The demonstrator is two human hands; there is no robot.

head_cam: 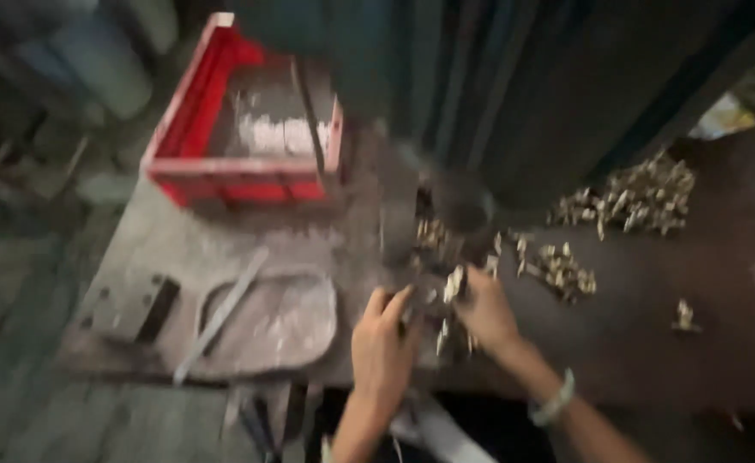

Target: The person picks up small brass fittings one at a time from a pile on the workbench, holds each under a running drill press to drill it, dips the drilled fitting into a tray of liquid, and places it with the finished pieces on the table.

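left hand (383, 347): at 6 o'clock, fingers curled, grip unclear through blur
right hand (484, 313): beside it, pinching a brass part (454, 283)
brass heap (630, 199): at 2 o'clock, on bench (703, 257)
red crate (223, 129): at 11 o'clock

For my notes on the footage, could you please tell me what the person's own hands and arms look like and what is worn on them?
Both forearms are bare, with no sleeves or gloves showing. The right hand has a pale band around its wrist; the left hand shows nothing worn. The picture is blurred, so finer detail cannot be told.
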